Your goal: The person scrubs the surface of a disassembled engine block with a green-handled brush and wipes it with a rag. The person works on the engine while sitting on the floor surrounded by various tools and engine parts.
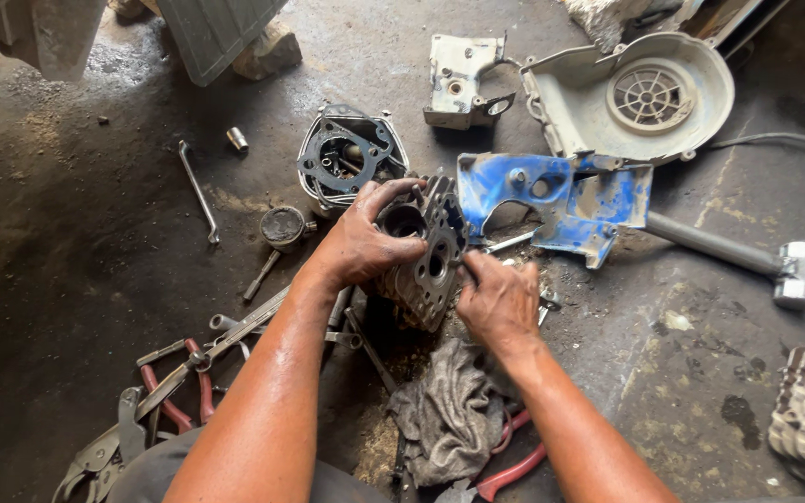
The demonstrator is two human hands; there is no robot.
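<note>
Head view: finned cylinder block (pixel 424 256) sits on oily concrete floor (pixel 76 242), tilted so bore faces up toward camera, likely for inspection. Left hand (pixel 362 240) grasps block's top edge, fingers curled over rim, steadying it. Right hand (pixel 496 300) pressed on block's lower right side, fingers clenched around something small; cannot tell what. Gasketed housing (pixel 347 158) just behind block. Piston (pixel 282 226) left of block. Blue cover (pixel 556 197) right of block. Rag (pixel 449 410) in front of block. Pliers (pixel 174 391) well left-front.
</note>
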